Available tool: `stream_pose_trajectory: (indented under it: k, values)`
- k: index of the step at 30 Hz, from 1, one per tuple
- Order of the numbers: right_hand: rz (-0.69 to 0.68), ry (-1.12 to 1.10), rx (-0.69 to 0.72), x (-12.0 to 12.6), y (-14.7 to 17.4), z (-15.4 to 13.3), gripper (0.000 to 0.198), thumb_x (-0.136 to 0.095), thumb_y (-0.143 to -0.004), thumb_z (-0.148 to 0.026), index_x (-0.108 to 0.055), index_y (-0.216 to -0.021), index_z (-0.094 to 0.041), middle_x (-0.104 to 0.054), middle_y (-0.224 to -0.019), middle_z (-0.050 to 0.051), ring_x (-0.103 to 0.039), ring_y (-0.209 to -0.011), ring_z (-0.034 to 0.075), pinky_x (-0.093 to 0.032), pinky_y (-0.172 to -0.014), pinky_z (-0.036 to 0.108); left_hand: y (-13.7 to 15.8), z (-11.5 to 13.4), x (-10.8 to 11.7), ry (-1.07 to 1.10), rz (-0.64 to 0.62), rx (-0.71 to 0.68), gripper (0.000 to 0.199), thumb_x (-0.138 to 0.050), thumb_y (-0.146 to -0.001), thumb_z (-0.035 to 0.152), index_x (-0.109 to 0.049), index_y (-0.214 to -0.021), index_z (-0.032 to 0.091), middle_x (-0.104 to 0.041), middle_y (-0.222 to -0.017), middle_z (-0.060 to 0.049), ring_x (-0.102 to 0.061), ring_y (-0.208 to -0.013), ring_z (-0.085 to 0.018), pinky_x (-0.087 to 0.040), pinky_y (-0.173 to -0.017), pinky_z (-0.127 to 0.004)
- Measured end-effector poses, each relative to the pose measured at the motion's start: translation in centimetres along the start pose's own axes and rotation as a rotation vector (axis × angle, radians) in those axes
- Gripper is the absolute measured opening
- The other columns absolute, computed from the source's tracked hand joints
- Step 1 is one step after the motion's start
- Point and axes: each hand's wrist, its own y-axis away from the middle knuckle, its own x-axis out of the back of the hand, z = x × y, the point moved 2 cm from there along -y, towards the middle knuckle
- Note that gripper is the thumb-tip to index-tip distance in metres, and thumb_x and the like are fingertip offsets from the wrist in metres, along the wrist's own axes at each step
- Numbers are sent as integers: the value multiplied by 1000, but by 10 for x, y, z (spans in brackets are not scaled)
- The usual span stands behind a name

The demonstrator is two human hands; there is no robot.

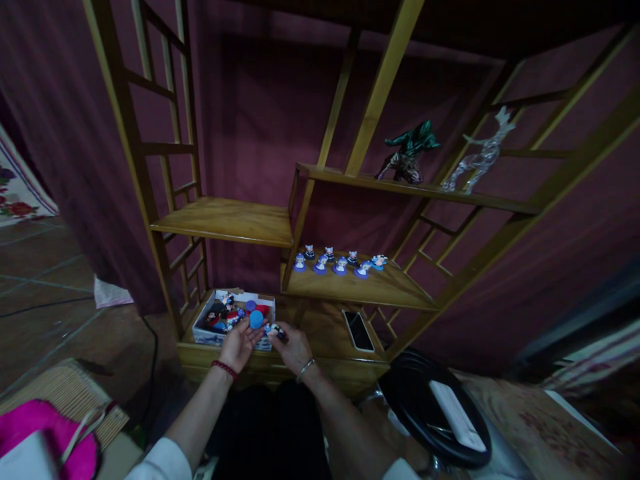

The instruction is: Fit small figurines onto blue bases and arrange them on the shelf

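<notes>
My left hand, with a red beaded bracelet, has its fingers closed on a round blue base. Beside it my right hand pinches a small figurine in white, blue and dark colours, held close to the base. Both hands are over the front edge of an open cardboard box, which holds several figurines and a purple disc. On the shelf to the right stand several small figurines on purple bases in front, dark ones behind, and one on a blue base at the right end.
A phone lies on the wooden unit's lowest board. Higher up stand a green statue and a clear deer figure. A black round stool is at the right, and a pink item lies at the lower left.
</notes>
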Motion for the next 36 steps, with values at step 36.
stream_pose_trajectory:
  k: [36]
  values:
    - [81, -149, -42, 35, 23, -20, 21, -55, -71, -28, -61, -90, -20, -64, -83, 1, -59, -75, 14, -46, -69, 24, 79, -1, -50, -122, -157, -121, 53, -63, -58, 10, -52, -109, 15, -62, -97, -7, -56, -93, -20, -44, -84, -37]
